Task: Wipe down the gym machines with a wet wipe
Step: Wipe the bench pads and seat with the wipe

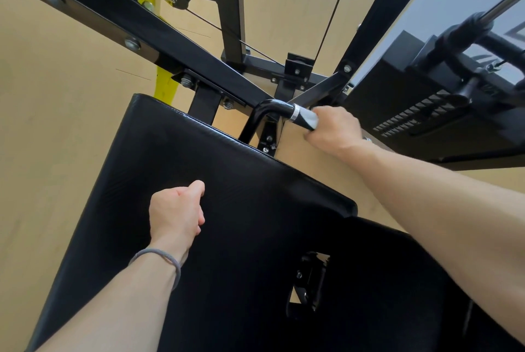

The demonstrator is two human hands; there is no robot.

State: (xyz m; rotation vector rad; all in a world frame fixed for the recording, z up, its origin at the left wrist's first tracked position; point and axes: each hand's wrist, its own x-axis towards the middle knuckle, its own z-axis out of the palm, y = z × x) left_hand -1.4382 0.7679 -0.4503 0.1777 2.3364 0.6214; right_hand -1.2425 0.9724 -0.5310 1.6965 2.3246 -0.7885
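While my right hand (332,127) wraps the wet wipe (308,120) round the side handle (277,109) at approx 1 o'clock of the seat pad (221,181), fingers curled tight so the cloth hugs the bar, I'd say that's for full contact w/ the grip. Left hand (176,211) is over the pad at 8 o'clock, loosely fisted, holding nothing, prob. for balance. Weight stack (426,113) sits at 3 o'clock.

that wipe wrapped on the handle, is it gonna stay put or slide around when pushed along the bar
The wet wipe looks thin and floppy: it drapes around the handle under the right hand. The handle's glossy black finish suggests it would probably slide easily. Being limp, it may bunch unless the grip stays firm.
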